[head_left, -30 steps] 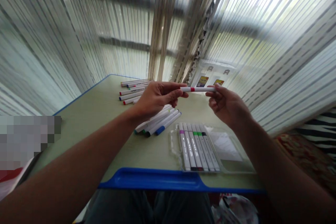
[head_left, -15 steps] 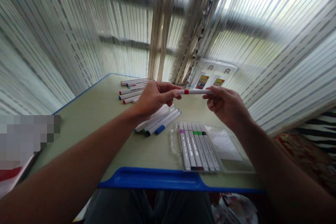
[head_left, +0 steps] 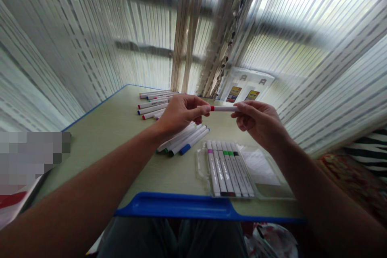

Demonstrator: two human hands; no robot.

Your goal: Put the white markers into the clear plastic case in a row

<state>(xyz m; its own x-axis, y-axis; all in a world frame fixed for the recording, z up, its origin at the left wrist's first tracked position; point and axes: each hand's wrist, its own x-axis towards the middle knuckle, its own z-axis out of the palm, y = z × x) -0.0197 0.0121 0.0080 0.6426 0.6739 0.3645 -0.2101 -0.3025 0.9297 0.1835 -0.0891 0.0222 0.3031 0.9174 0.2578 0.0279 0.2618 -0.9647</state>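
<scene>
A white marker with a red band is held level above the table, one end in each hand. My left hand pinches its left end beside the red band, and my right hand grips the right end between thumb and fingers. Below the hands lies a clear plastic case, open, with a row of white markers banded in purple, green and black. Under my left wrist rests a loose pile of markers, partly hidden by the hand. Behind it several more markers lie on the table.
The pale green table has a blue edge and a blue tray at the front. A clear package with colourful labels stands at the back against the striped curtain. A plastic bag sits below the table.
My right hand has shifted slightly left, bringing both hands closer together on the marker. The marker is a little lower, and less of it shows between the hands.
</scene>
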